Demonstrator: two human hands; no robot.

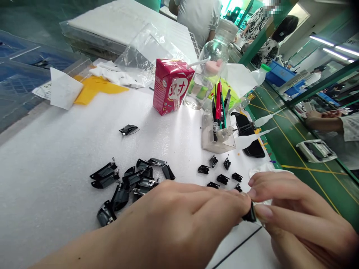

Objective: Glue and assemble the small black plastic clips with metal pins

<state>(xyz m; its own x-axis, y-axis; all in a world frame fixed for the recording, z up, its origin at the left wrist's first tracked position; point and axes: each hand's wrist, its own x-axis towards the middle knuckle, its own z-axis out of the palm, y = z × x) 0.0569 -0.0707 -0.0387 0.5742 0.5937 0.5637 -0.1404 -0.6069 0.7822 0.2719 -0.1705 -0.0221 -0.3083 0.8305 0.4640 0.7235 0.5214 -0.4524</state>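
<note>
My left hand (193,216) reaches in from the lower left, its fingers closed on a small black plastic part (250,213). From the right, my right hand (300,216) pinches the same part, so the fingertips of both hands meet around it. Most of the part is hidden by the fingers. Beyond my left hand lies a loose pile of black curved plastic pieces (137,177) with small metal bits. Several smaller black clips (223,179) are spread just past my fingertips. One more curved piece (129,129) sits apart, farther back.
A red drink carton (171,87) with a straw stands in front of a clear bottle (214,56). Right of it is a clear holder (210,138) with pens and tweezers, beside a black phone (249,138). Blue trays (25,74) are at left; people sit beyond.
</note>
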